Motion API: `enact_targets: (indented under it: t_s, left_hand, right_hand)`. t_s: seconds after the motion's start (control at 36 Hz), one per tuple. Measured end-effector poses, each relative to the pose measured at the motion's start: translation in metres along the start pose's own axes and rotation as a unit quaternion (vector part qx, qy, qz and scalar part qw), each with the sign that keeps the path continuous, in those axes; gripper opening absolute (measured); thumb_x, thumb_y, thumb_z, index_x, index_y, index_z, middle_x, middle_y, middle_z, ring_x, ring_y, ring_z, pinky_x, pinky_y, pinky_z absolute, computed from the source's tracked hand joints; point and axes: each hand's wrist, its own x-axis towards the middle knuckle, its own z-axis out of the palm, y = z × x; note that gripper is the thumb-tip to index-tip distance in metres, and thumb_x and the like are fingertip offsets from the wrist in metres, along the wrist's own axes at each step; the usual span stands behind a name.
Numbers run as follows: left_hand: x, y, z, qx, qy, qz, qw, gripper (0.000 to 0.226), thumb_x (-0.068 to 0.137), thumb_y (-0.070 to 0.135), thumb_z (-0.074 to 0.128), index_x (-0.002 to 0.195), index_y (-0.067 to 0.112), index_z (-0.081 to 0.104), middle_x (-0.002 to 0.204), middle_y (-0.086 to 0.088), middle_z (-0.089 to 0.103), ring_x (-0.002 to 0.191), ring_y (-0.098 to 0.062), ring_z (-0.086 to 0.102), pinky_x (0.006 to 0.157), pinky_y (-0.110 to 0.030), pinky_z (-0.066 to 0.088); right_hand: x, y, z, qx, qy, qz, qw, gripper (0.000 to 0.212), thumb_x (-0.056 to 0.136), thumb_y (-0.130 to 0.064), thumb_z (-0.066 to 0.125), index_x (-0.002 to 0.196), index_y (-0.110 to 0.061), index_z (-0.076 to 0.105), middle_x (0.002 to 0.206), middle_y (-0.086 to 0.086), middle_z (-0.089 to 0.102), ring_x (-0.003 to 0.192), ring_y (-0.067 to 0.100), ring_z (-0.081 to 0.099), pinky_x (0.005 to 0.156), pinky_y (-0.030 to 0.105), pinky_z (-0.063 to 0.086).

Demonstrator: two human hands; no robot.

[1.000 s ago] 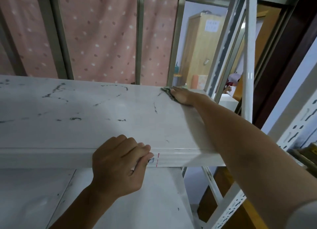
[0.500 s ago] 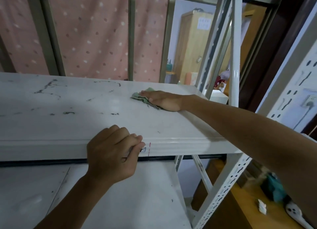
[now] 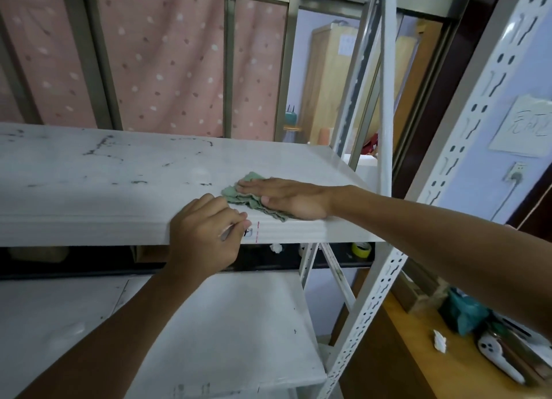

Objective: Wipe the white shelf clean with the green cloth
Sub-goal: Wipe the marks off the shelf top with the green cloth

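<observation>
The white shelf [image 3: 98, 186] is a wide board with dark scuff marks, set in a white metal rack. A crumpled green cloth [image 3: 243, 197] lies near its front right edge. My right hand [image 3: 286, 197] presses flat on the cloth, fingers straight and pointing left. My left hand [image 3: 206, 234] grips the shelf's front lip just left of the cloth, with its fingers curled over the edge.
White perforated rack uprights [image 3: 385, 105] stand at the right. A lower white shelf [image 3: 233, 333] sits beneath. A wooden desk [image 3: 433, 365] with small items is at the lower right. A pink dotted curtain [image 3: 167, 61] hangs behind.
My right hand has dragged the cloth from the shelf's back right corner toward the front edge, close to my left hand. The left hand has kept its grip on the lip.
</observation>
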Motion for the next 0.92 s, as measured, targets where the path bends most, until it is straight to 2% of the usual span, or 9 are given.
enact_targets:
  t_s: [0.22, 0.5, 0.58, 0.78, 0.92]
  left_hand:
    - [0.004, 0.001, -0.003, 0.009, -0.017, -0.017, 1.0, 0.016, 0.089, 0.018, 0.079, 0.075, 0.01, 0.078, 0.069, -0.002, 0.067, 0.062, -0.025, 0.06, 0.053, -0.034, 0.049]
    - [0.005, -0.002, 0.0, 0.005, -0.002, -0.013, 1.0, 0.017, 0.086, 0.017, 0.082, 0.072, 0.01, 0.077, 0.067, 0.0, 0.067, 0.059, -0.023, 0.057, 0.05, -0.033, 0.047]
    - [0.004, -0.003, 0.001, 0.003, -0.001, -0.015, 1.0, 0.016, 0.087, 0.017, 0.081, 0.072, 0.011, 0.077, 0.067, 0.0, 0.067, 0.059, -0.024, 0.057, 0.05, -0.033, 0.047]
    - [0.002, -0.003, 0.001, 0.001, 0.0, -0.025, 1.0, 0.014, 0.087, 0.015, 0.081, 0.073, 0.012, 0.078, 0.067, 0.0, 0.067, 0.059, -0.026, 0.058, 0.051, -0.034, 0.047]
    - [0.002, -0.002, 0.0, 0.007, -0.001, -0.023, 1.0, 0.013, 0.086, 0.014, 0.081, 0.074, 0.012, 0.077, 0.067, -0.001, 0.066, 0.06, -0.026, 0.058, 0.053, -0.033, 0.046]
  right_hand:
    - [0.0, 0.004, -0.009, 0.029, 0.031, 0.075, 0.996, 0.05, 0.107, -0.046, 0.021, 0.156, -0.039, 0.015, 0.164, -0.017, 0.007, 0.151, 0.007, 0.001, 0.123, 0.036, 0.0]
    - [-0.007, 0.042, -0.027, 0.049, 0.075, 0.219, 0.972, 0.052, 0.108, -0.04, 0.02, 0.158, -0.028, 0.016, 0.166, -0.005, 0.009, 0.153, 0.02, 0.005, 0.123, 0.04, 0.003]
    - [-0.02, 0.05, -0.029, 0.045, 0.09, 0.251, 0.963, 0.052, 0.109, -0.038, 0.018, 0.158, -0.022, 0.014, 0.166, 0.0, 0.009, 0.153, 0.021, 0.006, 0.12, 0.037, 0.003]
    - [-0.048, 0.064, -0.023, 0.031, 0.1, 0.308, 0.946, 0.056, 0.105, -0.051, 0.015, 0.158, -0.032, 0.012, 0.166, -0.007, 0.008, 0.153, 0.02, 0.006, 0.123, 0.047, 0.005]
    - [-0.068, 0.054, -0.011, 0.002, 0.112, 0.33, 0.937, 0.057, 0.106, -0.049, 0.013, 0.159, -0.027, 0.011, 0.166, -0.003, 0.006, 0.153, 0.02, 0.003, 0.124, 0.044, 0.004]
